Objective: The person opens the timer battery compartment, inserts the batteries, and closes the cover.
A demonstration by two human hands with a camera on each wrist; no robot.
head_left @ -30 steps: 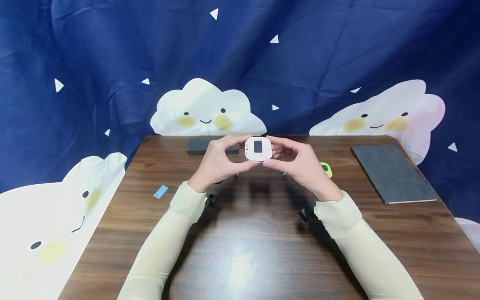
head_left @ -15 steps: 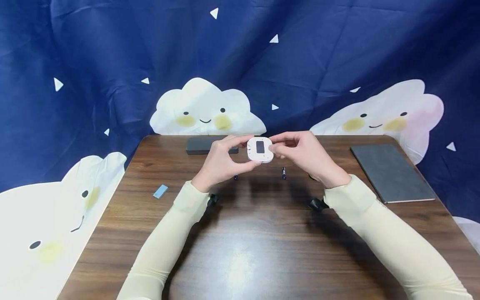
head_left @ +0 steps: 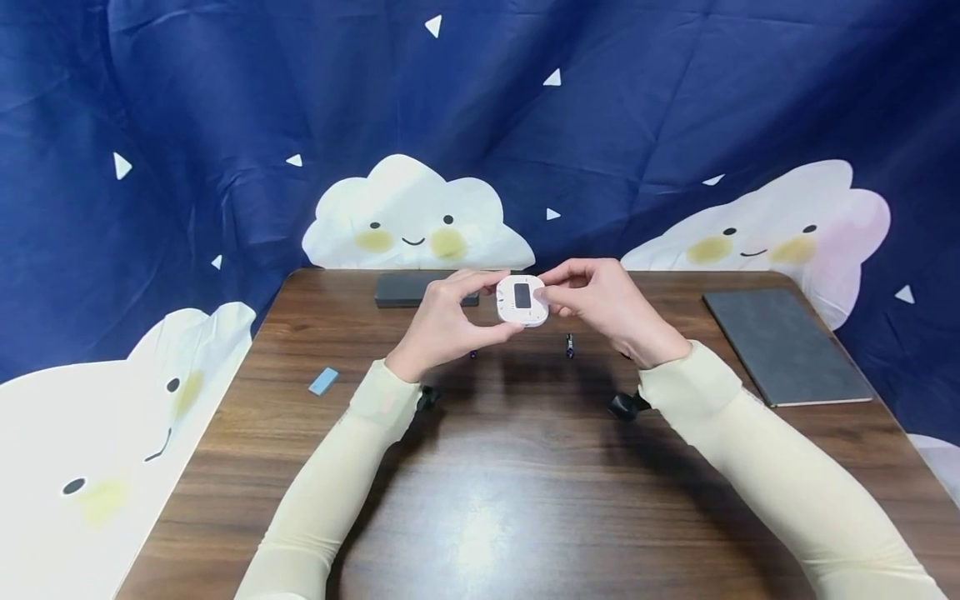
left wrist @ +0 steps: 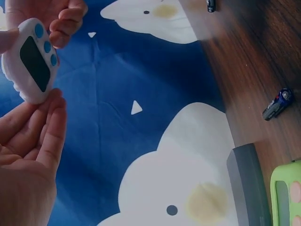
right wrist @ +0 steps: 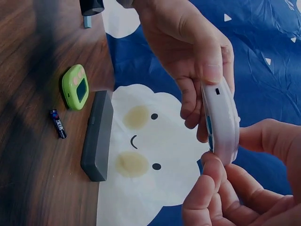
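Both hands are raised above the far middle of the tabletop (head_left: pixel 525 500), sharing one small white timer (head_left: pixel 522 300) with a dark screen and blue buttons. The left hand (head_left: pixel 442 321) has its grip clamped on the timer's left side, thumb underneath and fingers curled over the top edge. The right hand (head_left: pixel 607 304) pinches the timer's right edge, its fingertips (right wrist: pixel 211 181) pressed on the rim while the other fingers curl behind. The timer is held upright, off the wood, its screen turned toward the person; in the right wrist view it shows edge-on between the two sets of fingers.

On the tabletop beneath the hands lie two small batteries: one battery (head_left: pixel 569 345) just under the right hand, another battery (head_left: pixel 473 354) just under the left. A dark grey block (head_left: pixel 405 288) lies along the far edge, behind the left hand. A green timer (right wrist: pixel 75 87) rests near that block and one battery in the right wrist view; from the head view the right hand hides it. A grey notebook (head_left: pixel 787 346) lies flat at the far right corner, well apart from the hands. A small blue strip (head_left: pixel 323 382) sits near the left edge. Behind the tabletop hangs a dark blue cloth (head_left: pixel 225 100) printed with smiling clouds
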